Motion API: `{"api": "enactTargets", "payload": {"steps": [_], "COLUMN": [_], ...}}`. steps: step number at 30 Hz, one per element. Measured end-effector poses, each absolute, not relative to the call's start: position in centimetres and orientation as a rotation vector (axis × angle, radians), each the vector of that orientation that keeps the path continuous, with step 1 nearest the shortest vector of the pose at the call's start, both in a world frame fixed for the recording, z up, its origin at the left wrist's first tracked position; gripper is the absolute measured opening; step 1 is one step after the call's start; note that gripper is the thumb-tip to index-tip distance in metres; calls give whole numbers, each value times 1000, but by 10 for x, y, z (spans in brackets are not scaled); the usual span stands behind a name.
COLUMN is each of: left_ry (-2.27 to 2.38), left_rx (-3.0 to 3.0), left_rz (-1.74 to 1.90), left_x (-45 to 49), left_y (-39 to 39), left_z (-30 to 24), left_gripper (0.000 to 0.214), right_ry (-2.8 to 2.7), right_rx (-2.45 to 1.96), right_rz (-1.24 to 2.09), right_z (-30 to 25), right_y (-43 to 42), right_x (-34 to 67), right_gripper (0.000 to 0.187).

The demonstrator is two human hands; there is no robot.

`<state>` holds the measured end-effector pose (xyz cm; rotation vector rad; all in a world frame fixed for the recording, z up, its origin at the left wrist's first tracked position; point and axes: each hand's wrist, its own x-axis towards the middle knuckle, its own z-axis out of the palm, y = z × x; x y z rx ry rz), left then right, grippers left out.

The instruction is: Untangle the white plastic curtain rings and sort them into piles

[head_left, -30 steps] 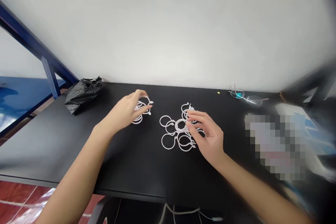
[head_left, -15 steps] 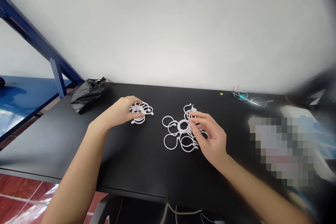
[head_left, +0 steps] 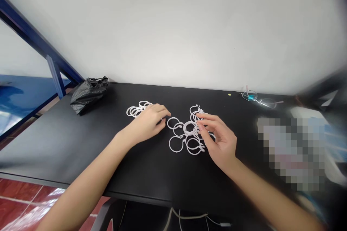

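Observation:
Several thin white open rings with small knobbed ends, which look like plastic binding rings, lie in two groups on the black table [head_left: 141, 177]. The left pile [head_left: 133, 111] is partly covered by my left hand [head_left: 154, 119]. That hand is open, palm down, its fingertips stretched toward the right group [head_left: 176, 144] and just short of it. At the right group, my right hand [head_left: 218, 135] has its thumb and fingertips closed at the edge of a bundle of white rings [head_left: 189, 128]. Its fingers hide part of the rings behind them.
A crumpled black plastic bag [head_left: 89, 94] sits at the table's back left, beside a blue metal frame [head_left: 55, 74]. Eyeglasses [head_left: 257, 99] lie near the wall at back right. A blurred, pixelated item [head_left: 292, 151] lies farther right. Cables [head_left: 187, 217] hang below the front edge.
My left hand has moved right from the left pile toward the right group, its fingers straightening and uncovering rings behind it. My right hand stays nearly in place.

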<state>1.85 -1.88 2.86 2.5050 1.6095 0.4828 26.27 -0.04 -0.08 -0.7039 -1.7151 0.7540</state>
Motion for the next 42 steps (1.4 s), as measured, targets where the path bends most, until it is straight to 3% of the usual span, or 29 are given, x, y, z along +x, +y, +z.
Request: {"api": "enactTargets", "payload": {"steps": [5, 11, 19, 35, 42], "left_ry": [1560, 1604, 1678, 1580, 1349], "left_rx": [2580, 2556, 2490, 2364, 2328], "left_rz": [317, 279, 152, 553, 961], "left_x": [33, 24, 18, 27, 44], "left_y": [-21, -19, -20, -21, -27], "left_z": [12, 13, 22, 11, 17], "left_gripper": [41, 24, 30, 8, 19], "right_ry": [-1712, -1706, -1717, -1718, -1714], "right_rx": [-698, -700, -712, -711, -743], "right_rz": [757, 747, 744, 723, 699], "right_z": [0, 0, 1, 2, 3], "right_y": [1, 1, 0, 1, 2], "right_x": [263, 263, 263, 262, 262], "right_gripper": [25, 26, 22, 21, 16]}}
